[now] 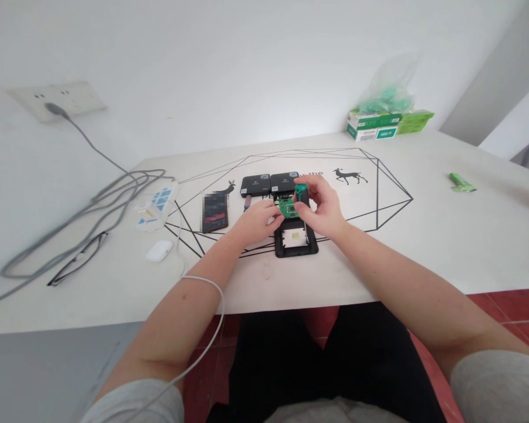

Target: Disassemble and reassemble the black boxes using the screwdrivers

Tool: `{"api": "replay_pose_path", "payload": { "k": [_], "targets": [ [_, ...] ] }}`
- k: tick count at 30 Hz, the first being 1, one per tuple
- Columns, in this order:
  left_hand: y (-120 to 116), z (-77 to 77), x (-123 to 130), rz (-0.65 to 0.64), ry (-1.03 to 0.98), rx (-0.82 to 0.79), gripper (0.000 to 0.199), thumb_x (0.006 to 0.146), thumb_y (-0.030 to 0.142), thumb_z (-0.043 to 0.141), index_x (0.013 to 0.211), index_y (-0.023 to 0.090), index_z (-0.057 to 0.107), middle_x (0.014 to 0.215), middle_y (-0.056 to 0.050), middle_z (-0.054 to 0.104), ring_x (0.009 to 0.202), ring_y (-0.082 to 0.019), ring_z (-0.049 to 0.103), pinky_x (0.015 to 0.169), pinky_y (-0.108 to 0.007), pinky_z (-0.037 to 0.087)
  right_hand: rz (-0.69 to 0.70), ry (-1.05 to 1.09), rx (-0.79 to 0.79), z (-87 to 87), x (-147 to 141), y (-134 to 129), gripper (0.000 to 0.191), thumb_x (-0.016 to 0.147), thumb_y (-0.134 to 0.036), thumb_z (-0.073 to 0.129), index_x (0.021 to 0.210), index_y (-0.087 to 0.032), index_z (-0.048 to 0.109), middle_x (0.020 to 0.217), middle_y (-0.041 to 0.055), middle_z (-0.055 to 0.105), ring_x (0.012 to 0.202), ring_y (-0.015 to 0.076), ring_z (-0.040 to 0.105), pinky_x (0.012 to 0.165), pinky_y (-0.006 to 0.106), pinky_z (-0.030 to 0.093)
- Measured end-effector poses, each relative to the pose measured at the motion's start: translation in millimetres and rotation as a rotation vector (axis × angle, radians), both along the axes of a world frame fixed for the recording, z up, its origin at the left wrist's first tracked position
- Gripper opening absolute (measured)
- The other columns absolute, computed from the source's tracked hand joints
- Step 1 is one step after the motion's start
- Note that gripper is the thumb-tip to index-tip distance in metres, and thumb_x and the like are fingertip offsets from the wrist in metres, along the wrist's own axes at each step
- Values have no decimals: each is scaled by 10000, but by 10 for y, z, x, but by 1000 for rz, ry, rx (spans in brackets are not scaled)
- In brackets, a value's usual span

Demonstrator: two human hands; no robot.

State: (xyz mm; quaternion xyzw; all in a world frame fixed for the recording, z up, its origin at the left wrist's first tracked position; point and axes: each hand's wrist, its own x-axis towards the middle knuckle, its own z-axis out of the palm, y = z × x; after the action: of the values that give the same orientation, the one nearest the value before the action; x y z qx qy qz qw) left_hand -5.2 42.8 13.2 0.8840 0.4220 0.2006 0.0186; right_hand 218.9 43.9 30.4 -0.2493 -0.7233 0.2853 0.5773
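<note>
A green circuit board (pixel 287 208) is tilted up over an opened black plastic case (pixel 296 251). The fingers of my left hand (pixel 259 222) are closed on the board's left edge. My right hand (pixel 324 207) is wrapped round a screwdriver (pixel 301 191) with a green and black handle, its thin shaft pointing down into the case. The right thumb is close to the board; I cannot tell whether it touches. Inside the case lies a pale metal plate (pixel 294 237) with a small yellowish square. Two flat black boxes (pixel 255 185) with labels sit side by side just behind my hands.
A phone (pixel 214 211), a white earphone case (pixel 159 251), a clear organiser box (pixel 157 205), glasses (pixel 78 258) and grey cables (pixel 114 194) lie to the left. Green-white boxes (pixel 374 124) stand at the back right. A green packet (pixel 462 182) lies far right. A white cable (pixel 220 311) crosses my left forearm.
</note>
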Motion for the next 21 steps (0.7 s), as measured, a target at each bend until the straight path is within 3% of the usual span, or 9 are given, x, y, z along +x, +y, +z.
{"api": "replay_pose_path", "payload": {
  "k": [7,21],
  "targets": [
    [-2,11,6,-5,13,0,286,1041,313,494,867,200,691,906,-93,663,896,-246,630,855,-389,514,-6,-27,13,-2,15,1,403,879,-528,679,1186,-298,557,949,41,651,801,235,681,764,461,616],
    [23,-29,-5,-52,-9,39,252,1030,275,519,858,198,686,861,-75,662,852,-233,626,816,-374,514,27,55,176,-144,-18,104,343,926,-422,697,1203,-287,546,995,30,612,718,166,577,626,346,516]
  ]
}}
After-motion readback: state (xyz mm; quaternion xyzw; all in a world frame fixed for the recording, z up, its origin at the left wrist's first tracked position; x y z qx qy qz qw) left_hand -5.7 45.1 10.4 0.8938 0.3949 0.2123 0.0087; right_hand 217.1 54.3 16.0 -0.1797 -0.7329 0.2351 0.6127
